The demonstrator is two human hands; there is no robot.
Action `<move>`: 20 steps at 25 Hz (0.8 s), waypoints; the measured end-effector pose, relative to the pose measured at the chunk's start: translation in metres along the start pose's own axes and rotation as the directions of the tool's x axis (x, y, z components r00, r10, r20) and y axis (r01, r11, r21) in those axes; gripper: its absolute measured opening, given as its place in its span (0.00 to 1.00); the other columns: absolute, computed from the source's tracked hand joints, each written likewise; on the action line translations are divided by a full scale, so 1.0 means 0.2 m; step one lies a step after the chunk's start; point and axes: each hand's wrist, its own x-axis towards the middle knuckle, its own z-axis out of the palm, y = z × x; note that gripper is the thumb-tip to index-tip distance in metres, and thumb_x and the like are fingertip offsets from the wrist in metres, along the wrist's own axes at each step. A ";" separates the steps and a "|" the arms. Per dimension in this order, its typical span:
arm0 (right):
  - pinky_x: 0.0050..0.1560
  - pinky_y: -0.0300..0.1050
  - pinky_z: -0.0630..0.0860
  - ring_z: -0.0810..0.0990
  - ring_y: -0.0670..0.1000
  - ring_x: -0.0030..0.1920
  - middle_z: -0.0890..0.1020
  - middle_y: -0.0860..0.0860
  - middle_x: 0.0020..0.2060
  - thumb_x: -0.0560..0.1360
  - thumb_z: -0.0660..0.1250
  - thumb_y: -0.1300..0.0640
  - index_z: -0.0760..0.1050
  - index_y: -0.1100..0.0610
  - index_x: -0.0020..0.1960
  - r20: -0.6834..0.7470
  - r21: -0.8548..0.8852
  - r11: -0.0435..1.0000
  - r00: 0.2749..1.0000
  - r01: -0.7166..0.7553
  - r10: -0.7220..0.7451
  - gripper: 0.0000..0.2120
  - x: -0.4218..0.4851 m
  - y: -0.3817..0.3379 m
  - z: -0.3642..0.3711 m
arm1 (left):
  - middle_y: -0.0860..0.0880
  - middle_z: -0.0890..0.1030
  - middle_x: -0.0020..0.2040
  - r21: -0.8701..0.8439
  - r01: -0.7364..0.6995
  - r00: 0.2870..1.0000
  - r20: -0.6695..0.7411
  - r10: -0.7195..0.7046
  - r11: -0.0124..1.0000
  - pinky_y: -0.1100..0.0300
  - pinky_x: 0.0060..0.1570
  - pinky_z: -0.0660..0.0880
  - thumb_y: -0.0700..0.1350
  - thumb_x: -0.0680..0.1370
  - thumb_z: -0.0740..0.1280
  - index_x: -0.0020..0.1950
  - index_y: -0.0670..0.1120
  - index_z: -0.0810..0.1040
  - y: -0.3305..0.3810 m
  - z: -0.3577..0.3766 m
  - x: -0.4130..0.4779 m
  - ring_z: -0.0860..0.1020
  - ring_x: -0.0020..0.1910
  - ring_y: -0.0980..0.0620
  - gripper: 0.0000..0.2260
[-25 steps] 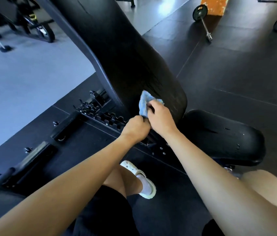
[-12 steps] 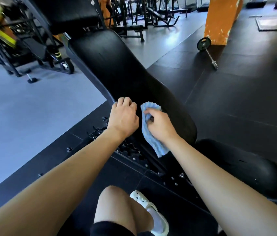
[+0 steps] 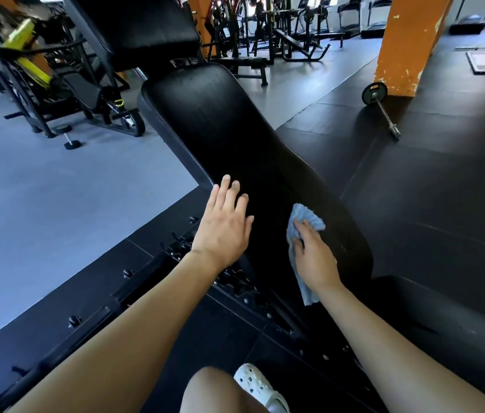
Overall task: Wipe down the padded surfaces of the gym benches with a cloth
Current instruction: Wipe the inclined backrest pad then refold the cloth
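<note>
A black padded incline backrest (image 3: 223,126) runs from the upper middle down to the centre, and its black seat pad (image 3: 443,317) lies at the lower right. My left hand (image 3: 225,225) lies flat with straight fingers on the backrest's left edge. My right hand (image 3: 314,257) grips a light blue cloth (image 3: 305,219) and presses it onto the lower part of the backrest. One end of the cloth hangs down below my wrist.
The bench's black metal frame with bolts (image 3: 152,281) lies under my arms. A barbell with a plate (image 3: 381,105) lies on the dark floor by an orange pillar (image 3: 405,43). Other gym machines (image 3: 56,84) stand at the back left. My white shoe (image 3: 262,386) is at the bottom.
My left hand let go of the cloth, moved up onto the backrest and flattened out. My right hand keeps the cloth on the pad. My view tilted up.
</note>
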 end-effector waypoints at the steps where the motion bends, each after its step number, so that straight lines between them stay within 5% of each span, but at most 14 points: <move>1: 0.69 0.43 0.66 0.69 0.52 0.74 0.67 0.50 0.76 0.86 0.56 0.54 0.60 0.50 0.80 0.007 -0.009 1.000 1.000 -0.006 0.007 0.23 0.04 -0.06 0.01 | 0.38 0.64 0.78 0.007 0.004 1.000 -0.003 -0.004 1.000 0.43 0.80 0.51 0.53 0.85 0.51 0.75 0.40 0.68 0.00 0.01 0.00 0.51 0.81 0.38 0.25; 3: 0.64 0.46 0.72 0.76 0.54 0.68 0.72 0.53 0.73 0.84 0.59 0.58 0.59 0.52 0.80 0.011 -0.016 0.993 0.993 0.117 -0.117 0.25 0.13 -0.27 0.03 | 0.37 0.64 0.78 0.022 0.008 1.000 0.003 -0.008 1.000 0.42 0.80 0.50 0.52 0.84 0.51 0.75 0.39 0.68 0.01 0.02 0.00 0.51 0.81 0.37 0.25; 7: 0.76 0.44 0.62 0.63 0.48 0.77 0.60 0.48 0.80 0.84 0.58 0.61 0.62 0.52 0.80 0.047 0.036 0.946 0.946 0.321 -0.322 0.24 0.20 -0.44 0.10 | 0.36 0.62 0.79 0.066 -0.016 1.000 -0.006 0.017 0.998 0.42 0.80 0.48 0.50 0.84 0.46 0.77 0.37 0.64 0.01 0.04 0.00 0.49 0.81 0.36 0.26; 11: 0.78 0.43 0.60 0.62 0.45 0.78 0.63 0.49 0.79 0.86 0.57 0.57 0.62 0.55 0.80 -0.049 0.069 0.976 0.978 0.206 -0.203 0.23 0.08 -0.11 0.07 | 0.36 0.61 0.80 0.073 0.004 1.000 -0.009 -0.003 0.997 0.41 0.80 0.48 0.52 0.85 0.49 0.77 0.37 0.66 0.03 0.04 0.00 0.49 0.81 0.36 0.26; 15: 0.75 0.50 0.66 0.68 0.54 0.75 0.68 0.54 0.76 0.86 0.55 0.57 0.63 0.57 0.78 -0.058 -0.030 0.999 0.998 0.016 -0.018 0.21 0.10 -0.01 0.07 | 0.36 0.60 0.80 0.071 0.012 1.000 -0.028 -0.010 0.997 0.41 0.80 0.48 0.52 0.86 0.48 0.77 0.37 0.66 0.04 0.04 0.00 0.48 0.82 0.36 0.26; 20: 0.76 0.44 0.61 0.62 0.51 0.78 0.62 0.52 0.80 0.85 0.57 0.60 0.62 0.56 0.80 0.035 -0.005 0.977 0.977 0.213 -0.212 0.23 0.21 -0.34 0.06 | 0.36 0.61 0.79 0.080 0.013 0.999 -0.039 -0.010 0.997 0.41 0.80 0.48 0.52 0.85 0.48 0.76 0.37 0.66 0.04 0.07 0.00 0.48 0.81 0.36 0.27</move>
